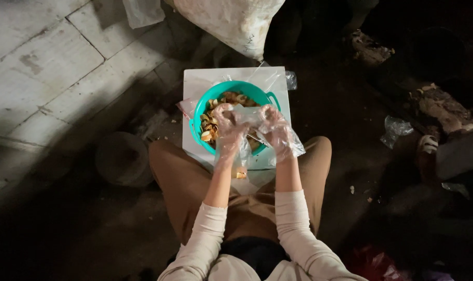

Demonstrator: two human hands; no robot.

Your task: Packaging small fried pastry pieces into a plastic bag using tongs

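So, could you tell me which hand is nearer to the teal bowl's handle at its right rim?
Right. The right hand is just below the handle; the left hand is over the bowl's middle.

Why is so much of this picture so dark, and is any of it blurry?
Head view: light falls mainly on the middle, so the teal bowl, the white board under it and the pale wall show clearly; the floor on the right and along the bottom sinks into shadow. The left hand and right hand, in clear plastic gloves that catch faint glare, look slightly soft.
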